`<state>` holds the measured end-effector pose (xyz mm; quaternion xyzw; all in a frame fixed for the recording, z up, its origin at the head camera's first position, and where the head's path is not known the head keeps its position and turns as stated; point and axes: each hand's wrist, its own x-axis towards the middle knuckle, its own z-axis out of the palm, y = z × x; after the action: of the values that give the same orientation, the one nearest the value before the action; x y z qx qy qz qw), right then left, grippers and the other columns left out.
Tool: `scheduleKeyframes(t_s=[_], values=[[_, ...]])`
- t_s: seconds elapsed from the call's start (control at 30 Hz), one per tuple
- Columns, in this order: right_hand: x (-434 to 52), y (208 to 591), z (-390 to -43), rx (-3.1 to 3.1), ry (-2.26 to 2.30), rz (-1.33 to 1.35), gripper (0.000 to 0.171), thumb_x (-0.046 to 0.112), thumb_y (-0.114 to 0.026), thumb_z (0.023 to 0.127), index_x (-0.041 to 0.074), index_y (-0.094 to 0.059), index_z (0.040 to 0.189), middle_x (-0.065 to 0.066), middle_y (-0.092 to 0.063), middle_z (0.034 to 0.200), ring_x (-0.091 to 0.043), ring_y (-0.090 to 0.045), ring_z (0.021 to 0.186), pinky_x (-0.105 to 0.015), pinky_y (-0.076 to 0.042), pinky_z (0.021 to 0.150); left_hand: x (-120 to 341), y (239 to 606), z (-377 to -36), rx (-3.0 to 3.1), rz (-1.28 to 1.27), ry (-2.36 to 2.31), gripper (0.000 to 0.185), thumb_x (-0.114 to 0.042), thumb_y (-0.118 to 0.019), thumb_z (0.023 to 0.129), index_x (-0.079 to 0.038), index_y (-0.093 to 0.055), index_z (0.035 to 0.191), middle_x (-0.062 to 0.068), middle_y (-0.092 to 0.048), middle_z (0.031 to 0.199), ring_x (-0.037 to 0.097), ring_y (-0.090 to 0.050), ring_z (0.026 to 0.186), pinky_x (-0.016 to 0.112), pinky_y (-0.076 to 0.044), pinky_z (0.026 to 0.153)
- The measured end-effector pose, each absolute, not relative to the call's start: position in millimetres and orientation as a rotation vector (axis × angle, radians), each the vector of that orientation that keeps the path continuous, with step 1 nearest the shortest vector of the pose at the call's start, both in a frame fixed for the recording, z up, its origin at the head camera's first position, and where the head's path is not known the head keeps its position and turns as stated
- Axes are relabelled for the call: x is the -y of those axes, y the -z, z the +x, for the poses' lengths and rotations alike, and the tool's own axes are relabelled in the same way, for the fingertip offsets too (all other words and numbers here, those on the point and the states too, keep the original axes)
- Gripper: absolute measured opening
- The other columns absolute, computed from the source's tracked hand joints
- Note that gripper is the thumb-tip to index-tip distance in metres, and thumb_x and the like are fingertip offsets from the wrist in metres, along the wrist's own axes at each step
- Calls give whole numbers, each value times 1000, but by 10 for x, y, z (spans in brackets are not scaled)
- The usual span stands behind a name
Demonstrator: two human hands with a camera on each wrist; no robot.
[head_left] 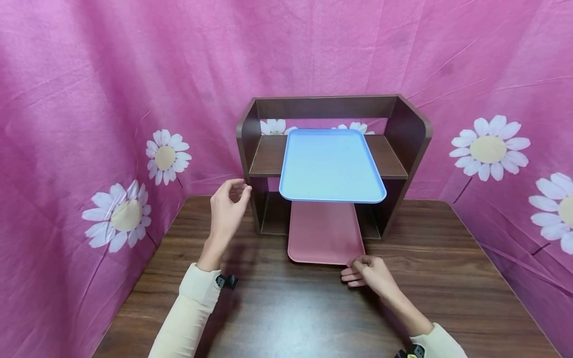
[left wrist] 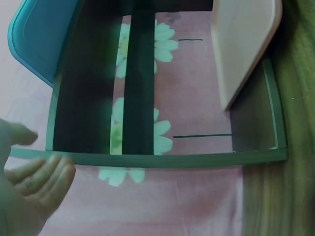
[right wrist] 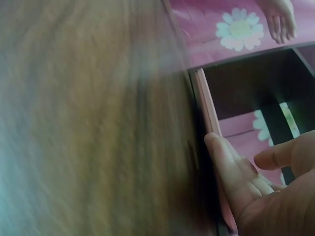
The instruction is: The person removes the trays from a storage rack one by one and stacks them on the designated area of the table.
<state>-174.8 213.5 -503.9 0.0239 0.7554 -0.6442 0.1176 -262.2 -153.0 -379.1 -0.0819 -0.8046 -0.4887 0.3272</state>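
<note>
While the right hand [head_left: 369, 273] touched the near right corner of the pink tray [head_left: 324, 233] with its fingers extended and its thumb apart from them, the left hand [head_left: 228, 206] stood just beside the left wall of the brown shelf unit [head_left: 413, 128], fingers loosely bent and holding nothing. The pink tray lay in the lower compartment, its near end jutting out over the table [head_left: 304, 308]; the blue tray [head_left: 331, 166] lay on the upper shelf above it, likewise overhanging the front. Judged by its thin, even look, the pink tray was probably light, stiff moulded plastic, unlikely to break but smooth enough to slide readily. Its low raised rim seemed the best hold: thumb inside, fingers beneath, preferably at both near corners, since a single-corner hold would probably turn it askew against the side walls.
</note>
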Motion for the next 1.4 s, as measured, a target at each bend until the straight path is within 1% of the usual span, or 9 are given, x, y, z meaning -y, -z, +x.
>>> scheduleKeyframes(t_s=[0.1,0.2,0.43,0.57,0.73,0.83,1.0,1.2,1.4], values=[[-2089,5080,-1722,-2166,1904,89,35,7,-47,108,-24,-59,120,-33,-77,103,-29,-81,89,-36,-69,76,1510,3740,-2636,2076,-167,1327,31,-12,-77,97,6,-70,121,18,-76,110,31,-76,98,40,-65,90],[-2043,5120,-1685,-2108,1936,126,36,8,-49,109,-25,-57,123,-33,-77,103,-26,-81,90,-33,-68,79,1488,3705,-2661,2074,-151,1373,36,-13,-78,97,7,-68,125,20,-74,115,36,-76,103,47,-64,94],[-1944,5215,-1603,-1856,2082,160,44,10,-48,111,-26,-45,136,-34,-74,118,-25,-80,102,-34,-66,91,1442,3706,-2759,2138,-188,1456,50,-17,-81,96,3,-63,138,25,-73,129,40,-73,120,45,-61,105],[-1881,5237,-1613,-1671,2203,184,39,10,-50,111,-20,-44,135,-37,-67,131,-26,-77,111,-37,-62,102,1423,3714,-2814,2143,-202,1516,56,-18,-81,96,2,-59,144,27,-70,137,40,-70,126,49,-58,109],[-1806,5234,-1659,-1429,2357,240,34,6,-46,112,-14,-40,139,-37,-56,147,-26,-72,121,-39,-54,114,1397,3724,-2866,2164,-216,1539,59,-23,-81,97,-2,-58,147,26,-69,138,40,-67,130,52,-56,112],[-1757,5233,-1672,-1321,2428,294,30,5,-46,112,-9,-42,138,-32,-61,141,-25,-71,122,-38,-50,118,1390,3740,-2900,2172,-212,1546,58,-24,-80,98,-4,-57,148,25,-70,137,38,-67,131,50,-55,113],[-1686,5246,-1668,-1282,2511,385,23,4,-45,112,-4,-45,133,-19,-69,127,-21,-73,117,-36,-50,118,1380,3750,-2936,2152,-187,1572,56,-26,-79,99,-4,-59,147,24,-72,134,32,-68,130,43,-56,113],[-1648,5258,-1685,-1348,2591,438,27,7,-44,113,-1,-36,138,-11,-62,123,-12,-71,113,-32,-51,117,1376,3737,-2975,2122,-189,1608,58,-25,-79,99,-3,-58,148,24,-70,137,32,-67,132,41,-55,114],[-1679,5230,-1717,-1389,2694,503,38,10,-42,114,1,-28,148,-5,-61,128,-6,-69,111,-30,-53,115,1389,3731,-2996,2112,-189,1613,57,-24,-79,99,-2,-59,148,26,-70,136,32,-67,133,41,-55,114]])
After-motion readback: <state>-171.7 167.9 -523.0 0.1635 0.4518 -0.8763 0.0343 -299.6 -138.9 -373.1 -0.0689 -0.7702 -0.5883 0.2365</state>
